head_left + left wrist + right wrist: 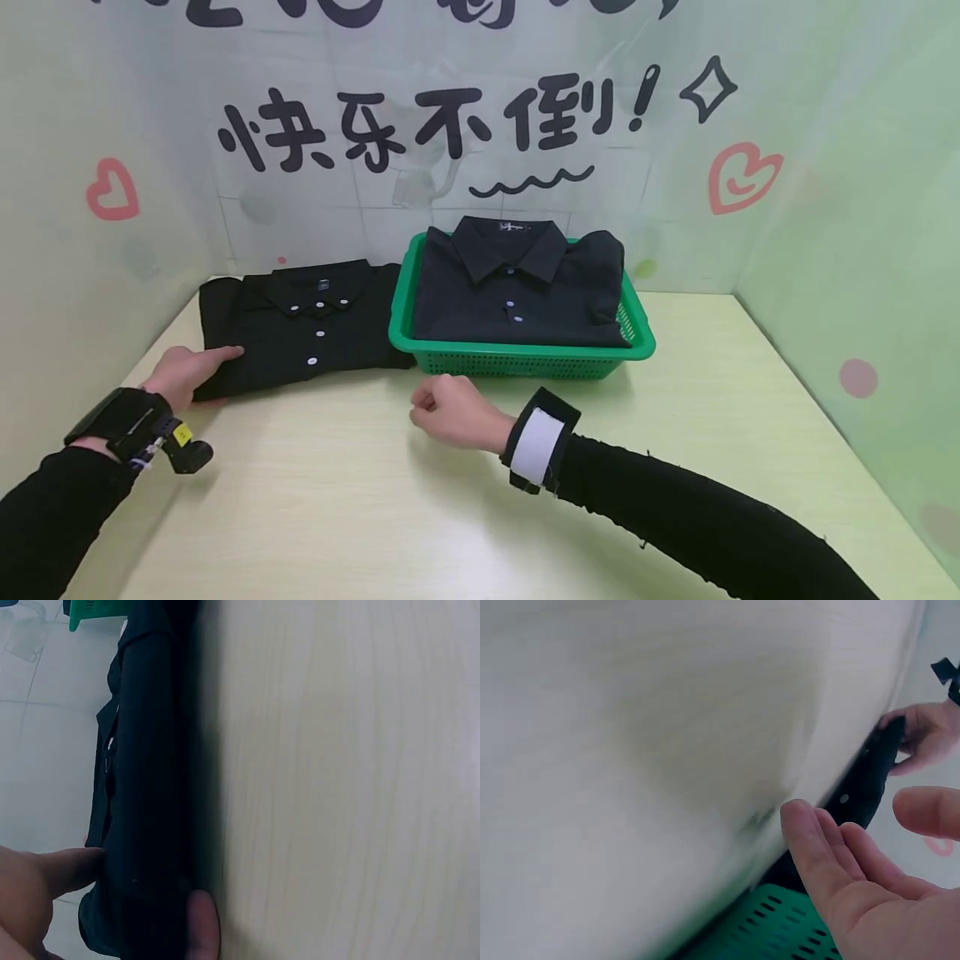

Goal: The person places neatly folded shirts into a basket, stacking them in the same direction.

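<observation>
Left hand [180, 377] pinches the near-left part of a folded black shirt [356, 333], thumb laid on top and at least one finger at the near edge, as the left wrist view confirms; the grip is closed down to the thickness of the cloth. Right hand [461, 414] holds nothing: it hangs above the table [315, 508] in front of the basket, fingers loosely bent and close together, thumb well apart from them in the right wrist view. Wrist-worn bands [540, 437] sit on both arms. The gripped shirt lies on the table to the left of the green basket [517, 350], collar toward the back wall [465, 192], buttons uppermost; its right end reaches the basket's side, though whether the two touch cannot be determined. A second dark shirt [465, 308], folded, collar up, lies in the basket. In this assessment, the step in hand is securing the left-hand shirt, with one side held and the other unsupported. The next move would call for the right hand to reach left to the shirt's near-right edge and take it, both sides then rising evenly to keep the fold.
</observation>
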A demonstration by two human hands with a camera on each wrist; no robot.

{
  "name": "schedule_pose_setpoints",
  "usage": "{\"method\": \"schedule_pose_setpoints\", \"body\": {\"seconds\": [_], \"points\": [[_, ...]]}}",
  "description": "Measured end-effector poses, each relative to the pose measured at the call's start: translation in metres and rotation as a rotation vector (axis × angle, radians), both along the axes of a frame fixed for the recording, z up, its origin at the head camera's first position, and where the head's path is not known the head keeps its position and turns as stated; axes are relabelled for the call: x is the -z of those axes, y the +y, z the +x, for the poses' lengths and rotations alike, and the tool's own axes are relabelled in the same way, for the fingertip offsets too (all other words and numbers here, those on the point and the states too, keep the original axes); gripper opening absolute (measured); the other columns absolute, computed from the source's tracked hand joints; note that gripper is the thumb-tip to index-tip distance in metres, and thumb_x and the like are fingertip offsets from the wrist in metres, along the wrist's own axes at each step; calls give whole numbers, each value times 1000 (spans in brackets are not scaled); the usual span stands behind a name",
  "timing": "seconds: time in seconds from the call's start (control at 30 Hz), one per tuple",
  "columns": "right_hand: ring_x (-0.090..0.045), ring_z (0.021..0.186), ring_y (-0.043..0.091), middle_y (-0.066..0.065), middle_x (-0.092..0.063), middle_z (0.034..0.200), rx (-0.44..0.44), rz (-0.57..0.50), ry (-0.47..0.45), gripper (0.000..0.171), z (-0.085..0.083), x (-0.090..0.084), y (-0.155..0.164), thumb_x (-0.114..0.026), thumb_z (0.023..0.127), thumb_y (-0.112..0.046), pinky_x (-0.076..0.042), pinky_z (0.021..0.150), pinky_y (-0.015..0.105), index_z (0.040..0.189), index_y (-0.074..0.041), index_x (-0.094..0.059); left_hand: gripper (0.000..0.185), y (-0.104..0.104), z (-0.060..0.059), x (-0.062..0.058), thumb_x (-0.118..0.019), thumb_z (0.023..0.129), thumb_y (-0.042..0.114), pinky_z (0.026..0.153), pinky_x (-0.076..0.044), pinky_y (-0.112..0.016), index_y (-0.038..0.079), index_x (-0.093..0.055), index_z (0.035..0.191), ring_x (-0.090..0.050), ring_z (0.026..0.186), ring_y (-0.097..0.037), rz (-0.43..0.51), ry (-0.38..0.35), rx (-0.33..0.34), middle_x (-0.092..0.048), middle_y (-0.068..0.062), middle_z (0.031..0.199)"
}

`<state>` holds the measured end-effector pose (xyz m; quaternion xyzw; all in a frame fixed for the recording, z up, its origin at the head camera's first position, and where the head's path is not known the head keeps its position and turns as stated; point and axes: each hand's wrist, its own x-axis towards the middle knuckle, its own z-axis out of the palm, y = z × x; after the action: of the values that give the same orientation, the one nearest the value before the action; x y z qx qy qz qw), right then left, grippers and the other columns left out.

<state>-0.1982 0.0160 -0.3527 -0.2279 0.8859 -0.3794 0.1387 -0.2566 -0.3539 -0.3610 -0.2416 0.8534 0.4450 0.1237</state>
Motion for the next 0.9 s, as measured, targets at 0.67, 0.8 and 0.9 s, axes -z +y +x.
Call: {"method": "schedule_pose_setpoints", "body": {"seconds": [0.67, 0.8, 0.9], "points": [[-65, 103, 38, 31, -64, 111, 266, -758, -697, 30, 4, 29, 15, -55, 96, 4, -52, 90, 42, 122, 20, -53, 130, -30, -9, 8, -78, 81, 50, 106, -18, -66, -25, 11, 140, -6, 137, -58, 50, -127, 117, 9, -42, 149], [-65, 104, 39, 32, -63, 113, 283, -772, -737, 29, 1, 30, 17, -52, 98, 3, -51, 91, 42, 121, 20, -54, 120, -42, -2, 7, -76, 86, 42, 106, -33, -57, -29, 6, 137, -34, 128, -52, 99, -174, 198, -18, -46, 143], [-64, 106, 39, 32, -62, 114, 300, -781, -768, 30, -1, 31, 19, -51, 99, 1, -51, 91, 42, 122, 20, -55, 101, -54, 5, 7, -74, 89, 33, 91, -50, -43, -33, -11, 131, -60, 100, -32, 170, -215, 267, -58, -28, 113]]}}
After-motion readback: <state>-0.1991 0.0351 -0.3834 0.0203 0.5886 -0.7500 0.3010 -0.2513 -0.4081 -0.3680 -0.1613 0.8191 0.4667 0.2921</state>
